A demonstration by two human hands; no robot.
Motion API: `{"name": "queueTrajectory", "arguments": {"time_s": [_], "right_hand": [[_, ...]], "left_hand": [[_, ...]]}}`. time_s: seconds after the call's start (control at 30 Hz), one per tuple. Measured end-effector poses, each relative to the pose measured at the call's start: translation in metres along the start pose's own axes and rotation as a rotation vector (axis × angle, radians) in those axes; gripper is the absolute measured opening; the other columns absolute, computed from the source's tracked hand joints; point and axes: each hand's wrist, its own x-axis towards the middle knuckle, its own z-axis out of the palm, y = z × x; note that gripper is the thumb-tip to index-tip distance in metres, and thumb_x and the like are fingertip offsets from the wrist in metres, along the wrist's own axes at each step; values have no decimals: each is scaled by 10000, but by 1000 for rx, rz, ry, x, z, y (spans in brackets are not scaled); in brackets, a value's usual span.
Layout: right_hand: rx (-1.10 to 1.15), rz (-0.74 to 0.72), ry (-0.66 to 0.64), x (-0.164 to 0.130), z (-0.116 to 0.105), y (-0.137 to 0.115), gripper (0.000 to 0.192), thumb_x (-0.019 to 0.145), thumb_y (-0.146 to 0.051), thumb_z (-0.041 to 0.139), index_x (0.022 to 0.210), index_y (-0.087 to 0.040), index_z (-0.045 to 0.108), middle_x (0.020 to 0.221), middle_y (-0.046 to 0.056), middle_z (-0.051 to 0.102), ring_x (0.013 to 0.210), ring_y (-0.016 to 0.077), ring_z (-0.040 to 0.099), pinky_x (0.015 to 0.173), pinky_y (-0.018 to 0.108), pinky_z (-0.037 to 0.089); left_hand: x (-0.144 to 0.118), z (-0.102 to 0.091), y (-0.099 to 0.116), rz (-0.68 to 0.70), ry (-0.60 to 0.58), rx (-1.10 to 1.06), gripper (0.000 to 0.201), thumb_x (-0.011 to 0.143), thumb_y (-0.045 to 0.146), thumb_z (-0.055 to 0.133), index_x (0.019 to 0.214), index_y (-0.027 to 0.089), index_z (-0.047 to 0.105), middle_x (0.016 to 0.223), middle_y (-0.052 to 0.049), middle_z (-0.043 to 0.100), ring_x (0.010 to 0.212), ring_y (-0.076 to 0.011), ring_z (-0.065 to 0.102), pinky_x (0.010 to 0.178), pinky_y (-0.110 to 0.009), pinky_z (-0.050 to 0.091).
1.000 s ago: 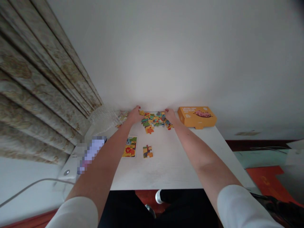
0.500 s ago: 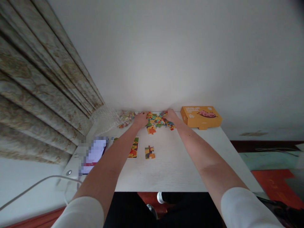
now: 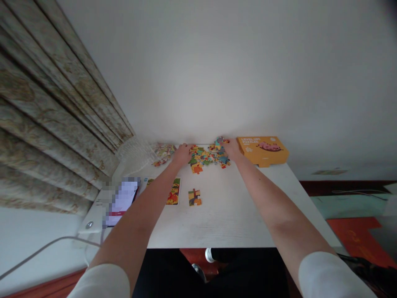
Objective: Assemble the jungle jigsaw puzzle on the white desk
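A heap of colourful puzzle pieces (image 3: 207, 156) lies at the far edge of the white table (image 3: 223, 215), against the wall. My left hand (image 3: 181, 154) rests on the heap's left side, fingers spread over the pieces. My right hand (image 3: 231, 148) is at the heap's right side with a few pieces under its fingers; whether it grips one I cannot tell. Nearer to me lie a small joined group of pieces (image 3: 194, 197) and a picture card (image 3: 173, 191), partly hidden by my left forearm.
An orange puzzle box (image 3: 263, 150) stands at the table's far right corner. A clear plastic bag with more pieces (image 3: 161, 152) lies far left. A phone (image 3: 120, 200) on a white device sits at the left edge, with a cable. Curtains hang on the left.
My right hand has shifted right toward the orange box and spread the heap wider. My left hand stayed at the heap's left side.
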Motion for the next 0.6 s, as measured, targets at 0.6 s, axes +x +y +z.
{"name": "queueTrajectory", "arguments": {"time_s": [0.6], "right_hand": [[-171,-640,-636,-225,33,18,311,885,-292,804,1178,-205,745,1154,112,766,1067,257,704,980,382,502]], "left_hand": [[5,1,-14,-161,-247,-55,615,769,392,873,1292,154,655,1301,-205,714,1171,-326,702,945,-362,545]]}}
